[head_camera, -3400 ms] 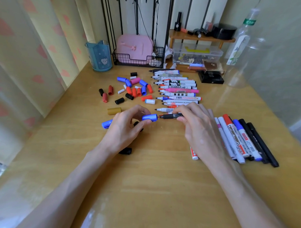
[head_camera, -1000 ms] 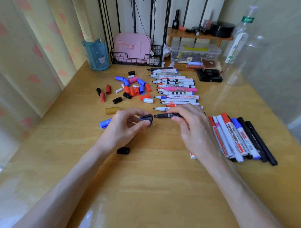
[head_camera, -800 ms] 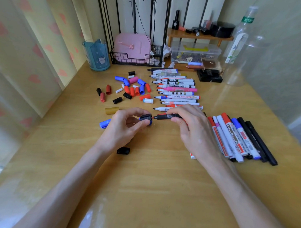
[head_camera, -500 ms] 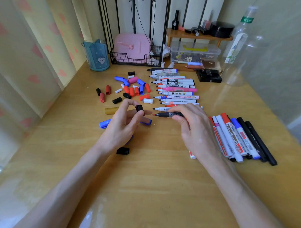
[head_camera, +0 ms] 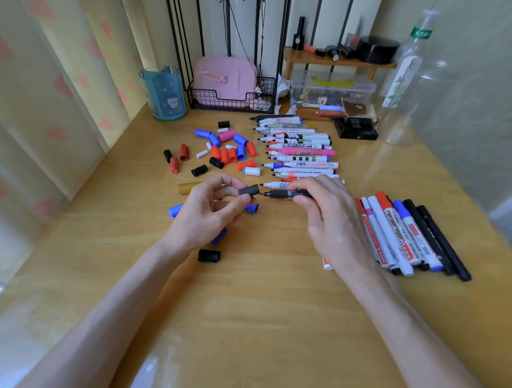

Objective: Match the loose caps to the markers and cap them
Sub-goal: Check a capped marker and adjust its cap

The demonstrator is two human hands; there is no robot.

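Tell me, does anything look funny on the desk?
Mostly no. One oddity: the black marker in the right hand shows a reddish tip, yet the left hand offers a black cap.

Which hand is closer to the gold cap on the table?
Left. The left hand sits right beside the gold cap, pinching a black cap. The right hand is farther off, holding a black marker.

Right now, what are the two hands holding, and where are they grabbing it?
The left hand pinches a dark cap by its closed end. The right hand holds a black marker by its barrel, tip pointing at the cap.
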